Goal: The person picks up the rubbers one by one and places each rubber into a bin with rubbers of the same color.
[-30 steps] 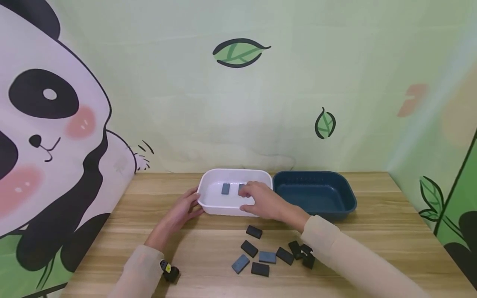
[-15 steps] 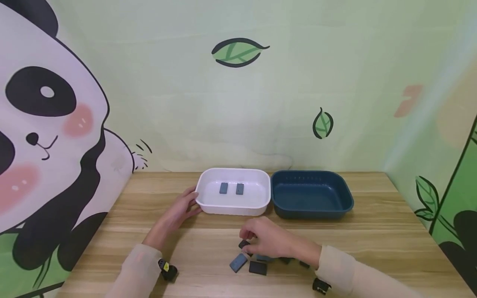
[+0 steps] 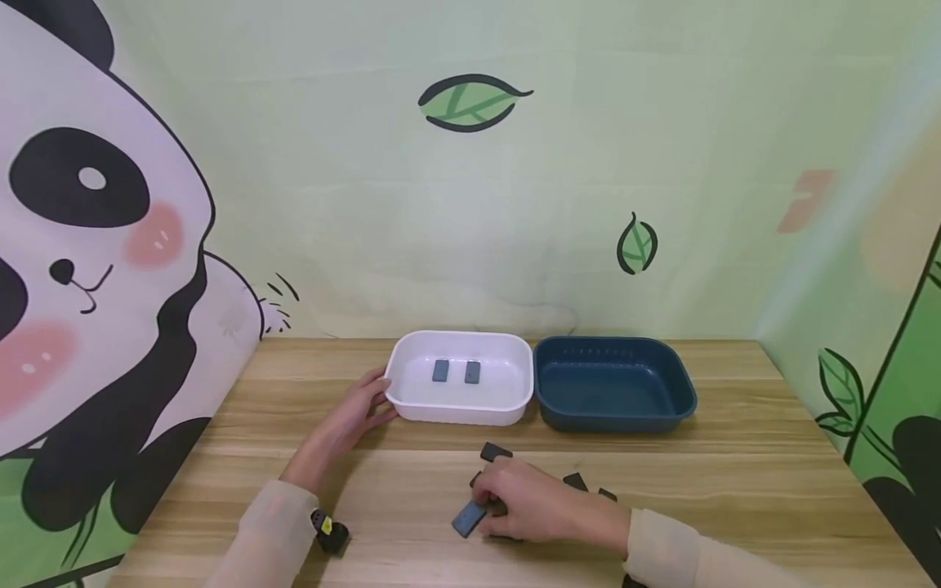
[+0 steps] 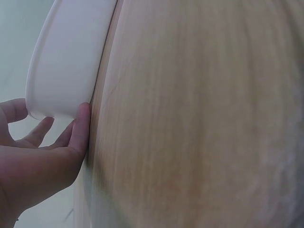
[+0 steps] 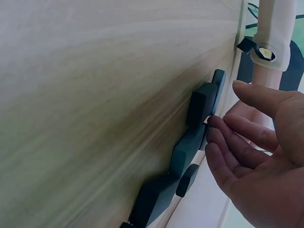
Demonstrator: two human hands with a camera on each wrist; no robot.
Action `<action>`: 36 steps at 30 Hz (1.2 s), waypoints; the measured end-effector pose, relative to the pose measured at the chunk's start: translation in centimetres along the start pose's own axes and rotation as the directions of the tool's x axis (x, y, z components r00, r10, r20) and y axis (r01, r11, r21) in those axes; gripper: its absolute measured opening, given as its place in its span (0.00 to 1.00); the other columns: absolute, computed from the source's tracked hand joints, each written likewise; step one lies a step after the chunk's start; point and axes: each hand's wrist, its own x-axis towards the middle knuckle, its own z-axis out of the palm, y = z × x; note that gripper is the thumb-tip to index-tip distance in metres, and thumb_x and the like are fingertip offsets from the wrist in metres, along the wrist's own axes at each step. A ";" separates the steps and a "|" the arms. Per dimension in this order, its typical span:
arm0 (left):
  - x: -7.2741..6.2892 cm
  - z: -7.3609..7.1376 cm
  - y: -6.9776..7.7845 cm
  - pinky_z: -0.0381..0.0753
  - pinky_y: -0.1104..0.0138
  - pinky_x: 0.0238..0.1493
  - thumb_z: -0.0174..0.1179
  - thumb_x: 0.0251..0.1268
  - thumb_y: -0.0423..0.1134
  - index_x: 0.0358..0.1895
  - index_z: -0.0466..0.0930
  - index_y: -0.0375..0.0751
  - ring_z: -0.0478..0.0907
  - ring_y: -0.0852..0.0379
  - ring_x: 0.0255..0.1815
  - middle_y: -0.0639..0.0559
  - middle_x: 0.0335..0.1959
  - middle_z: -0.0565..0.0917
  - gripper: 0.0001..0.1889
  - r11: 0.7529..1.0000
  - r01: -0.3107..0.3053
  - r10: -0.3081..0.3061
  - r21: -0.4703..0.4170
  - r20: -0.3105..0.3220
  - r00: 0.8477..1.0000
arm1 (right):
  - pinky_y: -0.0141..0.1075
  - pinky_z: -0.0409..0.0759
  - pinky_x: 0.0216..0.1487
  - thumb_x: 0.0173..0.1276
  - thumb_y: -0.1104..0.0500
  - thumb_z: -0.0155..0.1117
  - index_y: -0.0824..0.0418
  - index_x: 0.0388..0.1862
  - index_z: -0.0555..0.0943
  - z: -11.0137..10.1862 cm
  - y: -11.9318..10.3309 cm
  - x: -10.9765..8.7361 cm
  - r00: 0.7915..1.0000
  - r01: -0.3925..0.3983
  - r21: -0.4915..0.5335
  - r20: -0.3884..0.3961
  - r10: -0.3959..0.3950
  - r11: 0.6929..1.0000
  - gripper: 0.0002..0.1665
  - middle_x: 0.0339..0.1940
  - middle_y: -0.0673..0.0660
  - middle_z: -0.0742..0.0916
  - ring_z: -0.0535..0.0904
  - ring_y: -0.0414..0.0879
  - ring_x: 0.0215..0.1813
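My left hand [image 3: 356,412] rests its fingertips against the left end of a white tray [image 3: 459,414]; the left wrist view shows them touching the tray wall [image 4: 71,57]. Two blue-grey rectangular tiles lie inside, a left one [image 3: 440,371] and a right one [image 3: 472,372]. My right hand [image 3: 535,502] hovers low over loose tiles on the table, its thumb apart from the bent fingers and nothing gripped. Beside its fingertips lies a blue-grey tile [image 3: 468,518]. A black tile [image 3: 496,452] lies just beyond the hand, which partly hides several others, such as a dark tile [image 5: 201,105].
A dark blue tray [image 3: 616,423] stands directly right of the white one, near the table's back edge. More black tiles, one of them [image 3: 576,482] beyond my right wrist, lie on the wooden table [image 3: 397,506]. A printed backdrop [image 3: 353,204] rises behind.
My right hand has left the white tray, uncovering the right tile there, and come down to the loose tiles, then shifted slightly nearer. The left hand has stayed against the tray.
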 end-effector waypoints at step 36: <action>0.0 -0.1 -0.2 0.76 0.53 0.71 0.41 0.88 0.40 0.86 0.48 0.36 0.62 0.40 0.80 0.32 0.81 0.62 0.31 1.000 -0.009 0.009 0.011 0.008 1.000 | 0.26 0.78 0.50 0.68 0.49 0.80 0.54 0.55 0.87 1.3 -1.2 0.8 0.997 0.071 -0.232 0.025 -0.067 0.970 0.20 0.50 0.44 0.83 0.72 0.34 0.50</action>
